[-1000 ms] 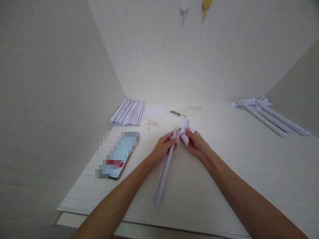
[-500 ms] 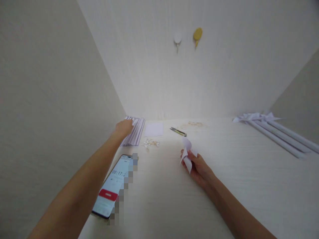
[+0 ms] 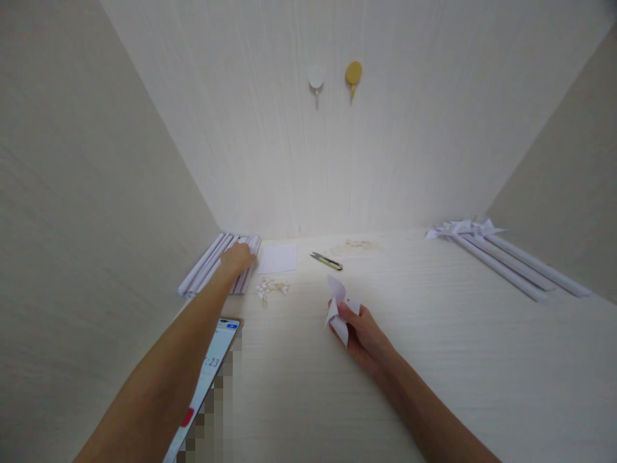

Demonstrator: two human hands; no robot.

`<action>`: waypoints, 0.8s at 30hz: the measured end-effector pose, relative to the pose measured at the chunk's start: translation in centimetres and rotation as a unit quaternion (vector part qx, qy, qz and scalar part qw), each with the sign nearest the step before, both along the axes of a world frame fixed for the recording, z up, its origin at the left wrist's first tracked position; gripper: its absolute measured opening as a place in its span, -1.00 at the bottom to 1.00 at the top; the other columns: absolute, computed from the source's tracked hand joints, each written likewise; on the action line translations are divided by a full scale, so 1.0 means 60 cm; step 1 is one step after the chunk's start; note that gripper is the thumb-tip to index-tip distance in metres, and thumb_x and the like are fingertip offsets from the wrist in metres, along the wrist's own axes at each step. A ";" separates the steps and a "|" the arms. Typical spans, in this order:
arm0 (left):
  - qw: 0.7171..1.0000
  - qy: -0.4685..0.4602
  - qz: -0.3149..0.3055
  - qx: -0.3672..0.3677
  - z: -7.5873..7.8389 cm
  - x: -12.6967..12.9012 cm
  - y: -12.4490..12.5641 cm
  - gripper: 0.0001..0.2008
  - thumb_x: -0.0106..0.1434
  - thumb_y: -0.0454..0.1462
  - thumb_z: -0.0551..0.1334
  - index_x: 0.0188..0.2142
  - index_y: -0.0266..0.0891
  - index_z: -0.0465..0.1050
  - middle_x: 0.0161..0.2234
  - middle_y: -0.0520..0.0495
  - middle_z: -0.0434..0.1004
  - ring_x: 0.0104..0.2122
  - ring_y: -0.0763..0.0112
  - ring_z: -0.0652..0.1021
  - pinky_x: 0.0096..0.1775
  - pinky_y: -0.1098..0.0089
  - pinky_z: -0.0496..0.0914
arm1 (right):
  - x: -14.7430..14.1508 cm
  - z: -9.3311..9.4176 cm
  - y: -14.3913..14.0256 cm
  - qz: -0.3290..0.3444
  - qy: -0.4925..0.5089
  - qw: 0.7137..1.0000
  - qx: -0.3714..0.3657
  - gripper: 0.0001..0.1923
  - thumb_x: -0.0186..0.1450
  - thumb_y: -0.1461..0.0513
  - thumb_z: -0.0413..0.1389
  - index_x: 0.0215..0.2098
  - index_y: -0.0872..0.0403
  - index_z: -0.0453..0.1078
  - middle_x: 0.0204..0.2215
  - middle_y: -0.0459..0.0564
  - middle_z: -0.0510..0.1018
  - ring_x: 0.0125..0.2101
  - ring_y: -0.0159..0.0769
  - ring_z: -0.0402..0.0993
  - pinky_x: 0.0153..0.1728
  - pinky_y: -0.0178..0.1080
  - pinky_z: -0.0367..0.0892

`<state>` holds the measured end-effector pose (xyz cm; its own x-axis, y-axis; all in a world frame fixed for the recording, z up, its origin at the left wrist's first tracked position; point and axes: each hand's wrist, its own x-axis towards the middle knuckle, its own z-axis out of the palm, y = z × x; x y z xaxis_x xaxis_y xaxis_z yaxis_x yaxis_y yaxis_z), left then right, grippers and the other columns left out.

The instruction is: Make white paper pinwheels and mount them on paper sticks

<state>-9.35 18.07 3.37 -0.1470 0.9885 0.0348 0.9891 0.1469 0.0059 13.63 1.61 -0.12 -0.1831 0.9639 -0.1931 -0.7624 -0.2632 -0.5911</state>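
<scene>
My left hand [image 3: 238, 257] reaches onto a row of white rolled paper tubes [image 3: 205, 267] lying side by side at the back left. Its fingers are curled down on a tube, and the fingertips are partly hidden. In my right hand [image 3: 359, 328] is a folded white paper pinwheel [image 3: 339, 315], pinched between thumb and fingers above the table, its curled blades sticking out. Just beyond it lie thread snips [image 3: 326, 260] with dark blades. A square sheet of white paper [image 3: 278, 258] rests flat beside the tubes, with a small pile of short cotton-tipped pieces [image 3: 271, 289] in front.
A phone [image 3: 212, 366] showing a timer lies under my left forearm. At the back right, paper pinwheels [image 3: 465, 227] sit on long paper tubes [image 3: 520, 263]. Small thin bits [image 3: 357, 244] lie near the back wall. A white hook [image 3: 316, 78] and a yellow hook [image 3: 353, 72] are on the wall.
The view has shifted, so most things appear further left. My left hand has moved across to the right side of the tubes, which look more spread out. My right hand still holds the pinwheel.
</scene>
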 end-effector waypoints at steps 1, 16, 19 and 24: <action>1.000 -0.015 0.009 0.002 -0.001 0.001 0.002 -0.62 0.06 -0.25 0.07 -0.19 -0.49 0.36 -0.12 -0.49 0.34 -0.11 -0.08 0.37 -0.20 0.13 0.28 | 0.000 0.000 0.000 0.000 0.001 1.000 0.000 -0.76 -0.23 0.24 0.32 -0.62 0.15 0.39 -0.71 -0.14 0.43 -0.70 -0.51 0.29 -0.66 -0.43 0.29; 0.837 -0.540 -0.075 -0.037 0.002 0.120 -0.231 -0.89 -0.07 -0.28 0.11 -0.61 -0.31 0.26 -0.74 0.12 0.17 -0.72 0.60 0.20 -0.65 0.53 0.06 | 0.019 -0.004 0.000 0.001 0.105 0.994 -0.044 -0.86 -0.04 0.40 0.20 -0.52 0.14 0.34 -0.54 -0.11 0.48 -0.53 -0.50 0.42 -0.45 -0.50 0.41; 0.753 -0.647 -0.091 -0.078 -0.037 0.151 -0.296 -0.77 -0.14 -0.38 0.10 -0.38 -0.29 0.28 -0.62 0.10 0.33 -0.69 0.59 0.27 -0.63 0.53 0.13 | 0.024 -0.004 0.000 0.009 0.137 0.990 -0.043 -0.91 0.03 0.38 0.15 -0.49 0.14 0.32 -0.55 -0.12 0.44 -0.53 -0.53 0.40 -0.46 -0.54 0.40; 0.714 -0.684 -0.136 -0.056 -0.055 0.161 -0.315 -0.55 -0.08 -0.42 0.10 -0.13 -0.30 0.17 -0.57 0.10 0.37 -0.71 0.64 0.23 -0.65 0.56 0.12 | 0.024 -0.007 0.001 0.047 0.154 0.985 -0.054 -0.93 0.06 0.36 0.13 -0.46 0.18 0.31 -0.58 -0.10 0.41 -0.55 -0.54 0.39 -0.49 -0.56 0.38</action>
<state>0.34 -0.86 0.07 0.2304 0.9723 -0.0392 0.0602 0.0260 0.9978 15.04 1.65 -0.55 -0.3360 0.9170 -0.2151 -0.8711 -0.3894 -0.2994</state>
